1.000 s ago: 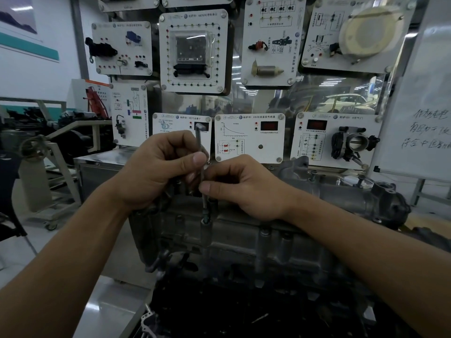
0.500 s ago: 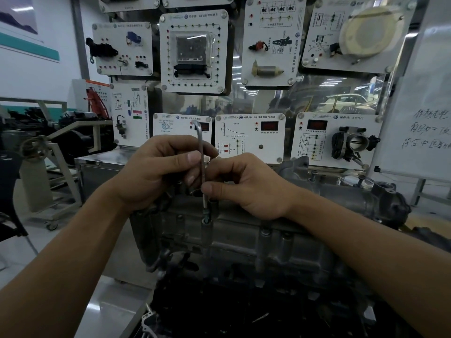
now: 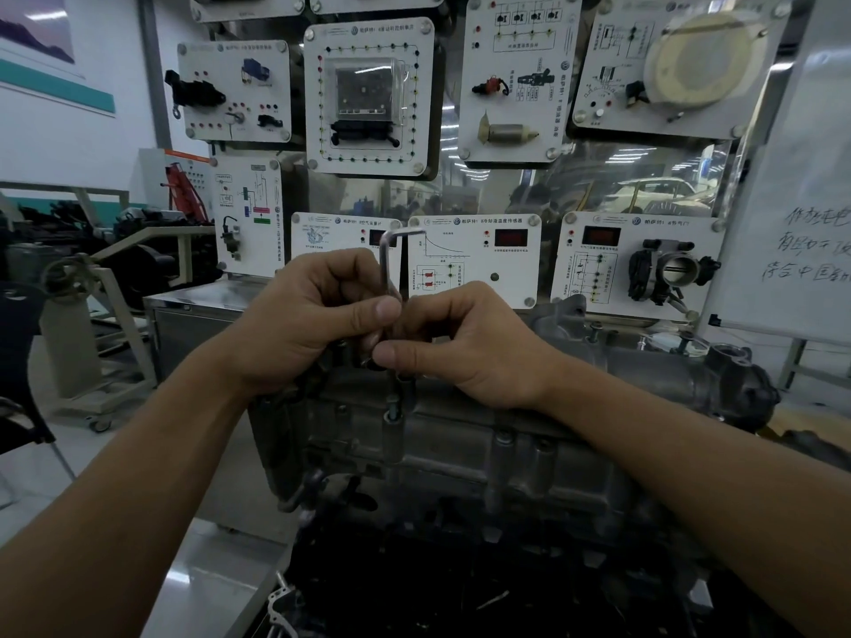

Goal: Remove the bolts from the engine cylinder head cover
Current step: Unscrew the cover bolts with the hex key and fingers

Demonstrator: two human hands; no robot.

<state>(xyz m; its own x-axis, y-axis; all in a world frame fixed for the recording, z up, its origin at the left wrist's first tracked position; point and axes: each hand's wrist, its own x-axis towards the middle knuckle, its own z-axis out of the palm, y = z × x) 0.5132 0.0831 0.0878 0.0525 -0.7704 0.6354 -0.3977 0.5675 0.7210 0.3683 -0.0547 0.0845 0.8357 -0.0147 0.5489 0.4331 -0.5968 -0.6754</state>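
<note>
The bolt (image 3: pixel 392 413) being worked on sits in a raised boss on the near edge of the cylinder head cover (image 3: pixel 460 435), straight below both hands, and its head looks a little proud of the boss. The cover is dull grey cast metal, ribbed and lumpy, with a greasy sheen. A slim steel hex key (image 3: pixel 386 264) stands upright over the bolt with its short arm turned to the right at the top, and its tip appears to be seated in the bolt head. The left hand (image 3: pixel 313 324) grips the upper shaft, thumb pressed across it. The right hand (image 3: pixel 469 347) pinches the shaft lower down between thumb and curled fingers. To my eye this is the spinning-out stage. It would go best with the key held plumb and pushed fully home, the shaft rolled between the fingertips while the lower hand steadies it, so the tip cannot climb out and round the socket. Behind the engine hang glossy white training panels (image 3: pixel 368 94), and a whiteboard (image 3: pixel 810 177) leans at the right.
</note>
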